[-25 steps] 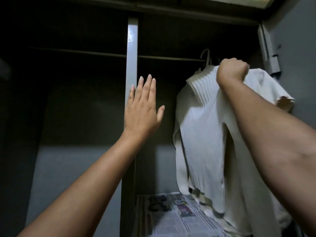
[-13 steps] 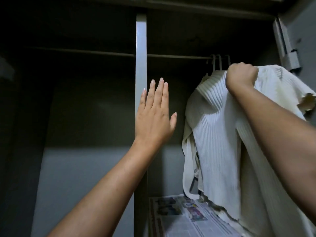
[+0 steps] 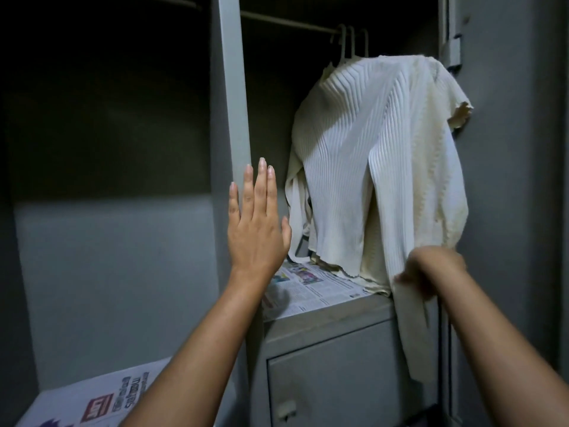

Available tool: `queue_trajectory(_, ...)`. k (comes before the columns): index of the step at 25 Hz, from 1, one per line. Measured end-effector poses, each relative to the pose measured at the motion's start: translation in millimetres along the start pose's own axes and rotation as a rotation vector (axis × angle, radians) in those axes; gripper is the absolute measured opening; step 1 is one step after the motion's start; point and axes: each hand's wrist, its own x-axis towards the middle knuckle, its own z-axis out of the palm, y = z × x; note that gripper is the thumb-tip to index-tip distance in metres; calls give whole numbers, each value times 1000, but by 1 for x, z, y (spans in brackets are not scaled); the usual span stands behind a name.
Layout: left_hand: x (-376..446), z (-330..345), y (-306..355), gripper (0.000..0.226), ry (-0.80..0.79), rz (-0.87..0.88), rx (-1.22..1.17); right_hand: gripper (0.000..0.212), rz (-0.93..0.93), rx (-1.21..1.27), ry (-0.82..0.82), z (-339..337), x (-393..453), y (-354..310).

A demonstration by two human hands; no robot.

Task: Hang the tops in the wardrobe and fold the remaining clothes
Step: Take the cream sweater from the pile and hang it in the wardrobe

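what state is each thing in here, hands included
white ribbed top: hanging on the rail, hem resting on newspaper
hangers: hooked on the rail
newspaper: spread flat on the shelf
left hand: open, fingers straight
right hand: blurred, at the top's lower edge
drawer: closed

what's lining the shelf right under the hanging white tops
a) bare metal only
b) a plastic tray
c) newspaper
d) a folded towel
c: printed newspaper is spread over the shelf below the white ribbed tops, whose hems rest on it.
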Motion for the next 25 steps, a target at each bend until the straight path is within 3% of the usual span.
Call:
queue_trajectory(2, -9, 2, 1, 81, -3, 14, 4, 35, -18, 83, -236, 5, 11, -14)
queue_trajectory(3, -11, 3, 0, 80, 0, 18, 4, 39, -82, 205, -247, 2, 18, -27)
queue_trajectory(7, -12, 5, 0, 79, 20, 26, -26, 39, -381, 1081, -112, -22, 25, -90)
queue_trajectory(10, -13, 8, -1, 80, 27, 55, -23, 37, -428, 1425, -93, -21, 27, -115)
queue_trajectory(12, -12, 9, -2, 80, 26, 71, -4, 33, -330, 1403, -249, 0, 39, -111)
queue_trajectory(15, -14, 8, 1, 78, 8, 67, 23, 24, -209, 1090, -521, 41, 38, -83)
queue_trajectory(17, -11, 7, 0, 78, -14, 72, -10, 23, -179, 1005, -488, 57, 27, -58)
queue_trajectory(21, -28, -11, 1, 74, -92, 64, -313, 21, -230, 1122, -251, 86, -22, 0)
queue_trajectory(25, -114, -58, 34, 66, -352, -270, -947, 9, -171, 1098, -229, 132, -95, 72)
